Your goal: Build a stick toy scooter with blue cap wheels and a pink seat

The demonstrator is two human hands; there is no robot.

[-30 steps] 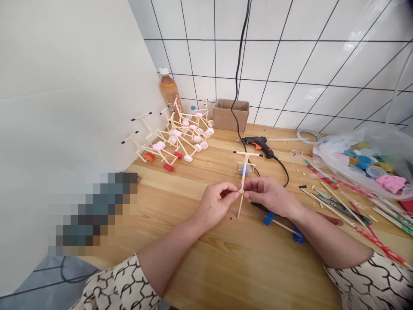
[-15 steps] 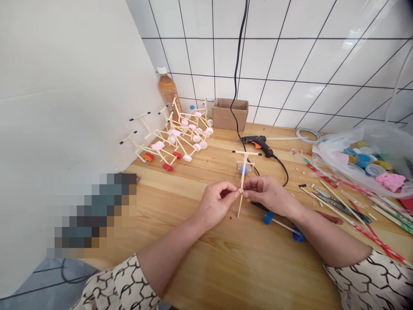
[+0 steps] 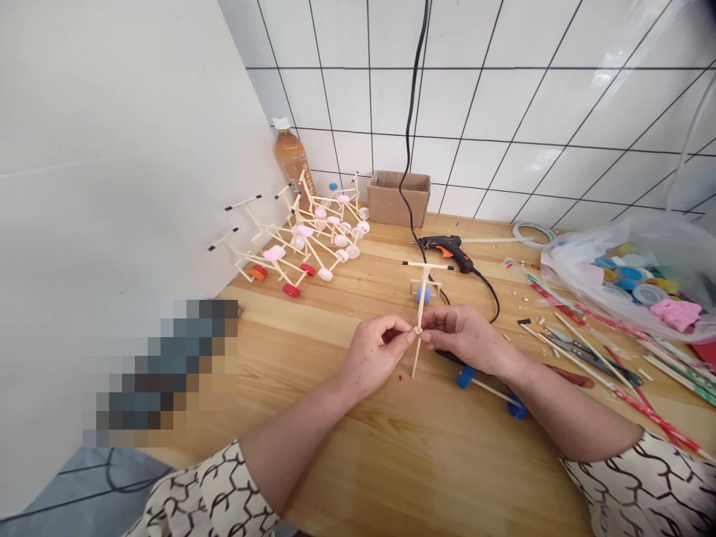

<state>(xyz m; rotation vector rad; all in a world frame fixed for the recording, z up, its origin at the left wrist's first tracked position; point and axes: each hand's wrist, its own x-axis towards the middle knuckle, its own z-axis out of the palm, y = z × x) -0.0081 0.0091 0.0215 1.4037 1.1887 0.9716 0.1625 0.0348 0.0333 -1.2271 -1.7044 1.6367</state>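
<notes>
A toy trike frame of thin wooden sticks [image 3: 421, 306] stands on the table, with a black-tipped handlebar [image 3: 428, 265] and a blue bottle-cap wheel [image 3: 424, 294] at its far end. My left hand [image 3: 374, 356] is closed, thumb and forefinger pinching small wooden stick pieces [image 3: 418, 331] at the middle of the long stick. From the other side my right hand [image 3: 470, 339] pinches at the same spot, also closed. Fingertips partly hide the pieces. Below my right wrist lies a stick axle with blue cap wheels [image 3: 465, 377] at its ends, partly covered by the forearm.
Several similar stick trikes [image 3: 302, 231] stand at the back left near a drink bottle [image 3: 291, 156]. A cardboard box [image 3: 399, 200] is by the tiled wall. A glue gun [image 3: 447, 246], scissors [image 3: 587, 354], loose sticks and a bag of caps [image 3: 626, 272] lie to the right.
</notes>
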